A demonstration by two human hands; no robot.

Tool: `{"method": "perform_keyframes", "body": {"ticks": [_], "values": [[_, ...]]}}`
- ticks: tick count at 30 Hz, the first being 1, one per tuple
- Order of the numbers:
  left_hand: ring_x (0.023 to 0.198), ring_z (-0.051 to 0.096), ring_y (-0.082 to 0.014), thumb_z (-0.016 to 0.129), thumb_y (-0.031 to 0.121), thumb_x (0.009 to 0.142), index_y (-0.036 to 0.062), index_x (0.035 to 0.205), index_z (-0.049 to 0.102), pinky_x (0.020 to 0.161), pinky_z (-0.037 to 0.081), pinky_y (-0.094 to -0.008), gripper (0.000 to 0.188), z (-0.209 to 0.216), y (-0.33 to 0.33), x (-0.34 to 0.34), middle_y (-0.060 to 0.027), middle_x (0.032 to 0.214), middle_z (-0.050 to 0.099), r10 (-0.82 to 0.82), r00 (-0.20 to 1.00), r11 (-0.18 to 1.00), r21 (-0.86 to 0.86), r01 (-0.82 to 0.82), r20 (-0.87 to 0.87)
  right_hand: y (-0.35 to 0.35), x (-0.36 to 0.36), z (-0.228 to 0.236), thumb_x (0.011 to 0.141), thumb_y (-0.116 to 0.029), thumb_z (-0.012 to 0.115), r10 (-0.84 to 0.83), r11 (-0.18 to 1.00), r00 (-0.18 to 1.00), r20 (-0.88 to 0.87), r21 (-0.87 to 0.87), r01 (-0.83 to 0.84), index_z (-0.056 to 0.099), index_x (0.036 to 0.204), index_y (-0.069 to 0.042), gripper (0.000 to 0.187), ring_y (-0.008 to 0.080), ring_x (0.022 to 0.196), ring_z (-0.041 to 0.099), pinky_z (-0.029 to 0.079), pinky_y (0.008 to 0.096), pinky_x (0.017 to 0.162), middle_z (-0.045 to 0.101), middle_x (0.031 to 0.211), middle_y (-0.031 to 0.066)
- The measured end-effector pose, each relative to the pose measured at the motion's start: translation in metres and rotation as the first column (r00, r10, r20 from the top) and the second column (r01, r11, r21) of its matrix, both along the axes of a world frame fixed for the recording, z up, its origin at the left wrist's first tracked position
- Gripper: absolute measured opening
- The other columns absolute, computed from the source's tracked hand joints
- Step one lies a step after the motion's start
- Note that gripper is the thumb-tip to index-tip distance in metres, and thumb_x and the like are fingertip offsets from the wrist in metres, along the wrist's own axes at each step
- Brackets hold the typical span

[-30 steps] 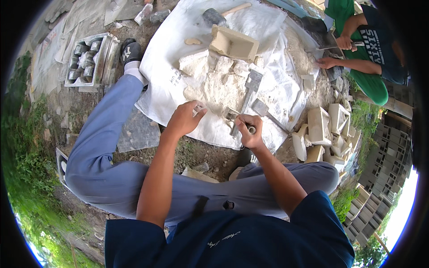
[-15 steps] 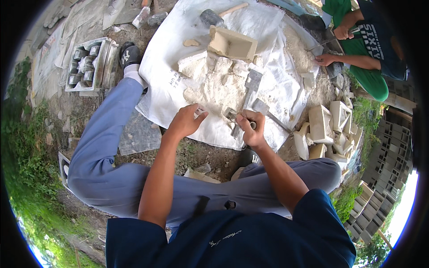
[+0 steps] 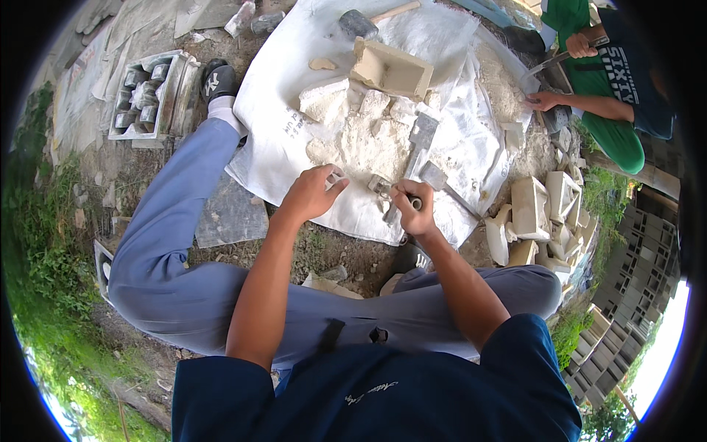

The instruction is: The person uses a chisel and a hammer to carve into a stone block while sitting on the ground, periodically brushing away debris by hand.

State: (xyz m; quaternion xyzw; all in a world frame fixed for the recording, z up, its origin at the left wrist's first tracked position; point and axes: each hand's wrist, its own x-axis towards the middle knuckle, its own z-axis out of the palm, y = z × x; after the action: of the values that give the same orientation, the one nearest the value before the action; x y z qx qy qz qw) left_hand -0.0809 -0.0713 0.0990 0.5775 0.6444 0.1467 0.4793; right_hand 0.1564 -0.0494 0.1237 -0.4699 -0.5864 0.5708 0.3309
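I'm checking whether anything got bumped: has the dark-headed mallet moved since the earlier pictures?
No: the dark-headed mallet keeps its place just beyond the hollow pale block; both shift together with the camera.

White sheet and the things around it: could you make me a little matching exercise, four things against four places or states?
Things:
1. Black-headed mallet
2. Grey tray of cylinders
3. Right hand
4. Hollow box-shaped block

Places or states:
A. Closed around a tool handle
B. Pale beige, on the white sheet
C. Beyond the block, at the sheet's far end
D. On the ground, left of the left shoe

Pairs: 1-C, 2-D, 3-A, 4-B
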Motion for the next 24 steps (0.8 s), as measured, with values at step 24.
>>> {"method": "perform_keyframes", "body": {"ticks": [24], "values": [[0.088,0.069,-0.0318,0.062,0.034,0.098,0.0002,0.113,0.065,0.079,0.053,-0.0415,0.037,-0.006,-0.009,-0.007,-0.0192,0.102,0.071,0.014,0.996,0.998,0.063,-0.008,-0.091,-0.003,0.011,0.01,0.102,-0.017,0.047,0.004,0.993,0.961,-0.276,0.115,0.029,0.035,0.053,-0.004,0.051,0.0129,0.045,0.031,0.023,0.0313,0.047,0.036,0.048,0.0025]]}}
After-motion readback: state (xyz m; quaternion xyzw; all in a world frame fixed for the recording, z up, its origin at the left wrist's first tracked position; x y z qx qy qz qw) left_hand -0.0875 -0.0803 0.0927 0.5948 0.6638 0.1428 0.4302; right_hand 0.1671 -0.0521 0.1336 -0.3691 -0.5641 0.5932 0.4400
